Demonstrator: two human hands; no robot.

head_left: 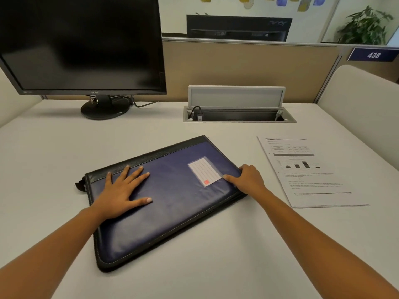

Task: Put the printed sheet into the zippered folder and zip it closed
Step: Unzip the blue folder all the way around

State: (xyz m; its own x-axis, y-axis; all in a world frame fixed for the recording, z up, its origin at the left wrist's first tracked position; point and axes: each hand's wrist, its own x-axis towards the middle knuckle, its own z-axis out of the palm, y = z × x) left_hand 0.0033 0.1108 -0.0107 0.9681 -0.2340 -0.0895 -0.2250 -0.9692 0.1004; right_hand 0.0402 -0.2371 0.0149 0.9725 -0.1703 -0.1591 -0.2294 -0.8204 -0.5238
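Note:
A dark blue zippered folder (172, 203) with black trim and a label pocket lies flat and slanted in the middle of the desk. My left hand (123, 190) rests flat on its left part with the fingers spread. My right hand (246, 179) grips the folder's right edge, thumb on top near the label and fingers curled over the edge. The printed sheet (311, 171), with a table, a bar chart and text, lies flat on the desk to the right of the folder, untouched.
A black monitor (82, 44) on a round stand occupies the back left. An open cable hatch (237, 108) sits in the desk at the back centre. A beige partition runs behind, and a cushioned divider (362, 100) stands at the right.

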